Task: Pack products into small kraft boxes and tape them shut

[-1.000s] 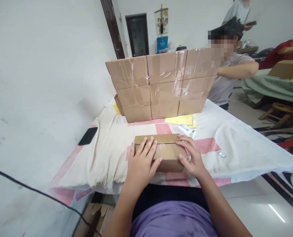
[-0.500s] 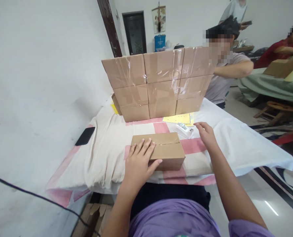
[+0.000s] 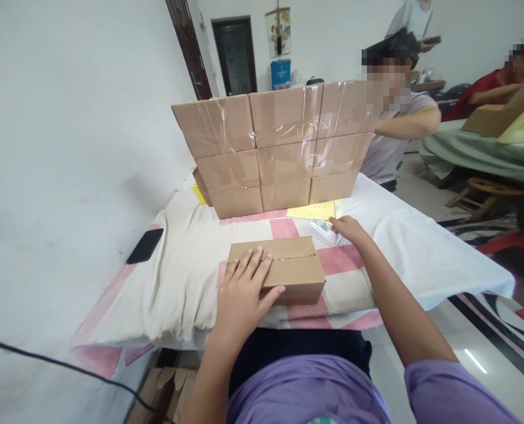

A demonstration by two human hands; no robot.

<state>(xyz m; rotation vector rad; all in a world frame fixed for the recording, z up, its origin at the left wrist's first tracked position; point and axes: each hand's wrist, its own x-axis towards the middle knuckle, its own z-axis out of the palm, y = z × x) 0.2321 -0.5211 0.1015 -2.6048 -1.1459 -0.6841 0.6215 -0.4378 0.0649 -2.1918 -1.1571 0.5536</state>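
A closed brown cardboard box [image 3: 295, 265] lies flat in front of me, a seam running along its top. My left hand [image 3: 246, 285] rests on its left part, fingers spread over the top and thumb along the near side. Just behind the box sits a small white tape dispenser [image 3: 321, 233] with a clear roll. My right hand [image 3: 349, 228] has its fingers closed over the dispenser's right end, hiding that end. Whether a strip of tape is between the fingertips cannot be made out.
Stacked taped cartons [image 3: 283, 150] stand like a wall across the far side of the table. Yellow printed sheets [image 3: 312, 211] lie before them. A black phone [image 3: 145, 246] is at the left edge. Beyond the cartons, a co-worker [image 3: 383, 138] sits at the right.
My right hand has moved left and onto the right end of the tape dispenser. My left hand still rests on the box. The view has shifted slightly.
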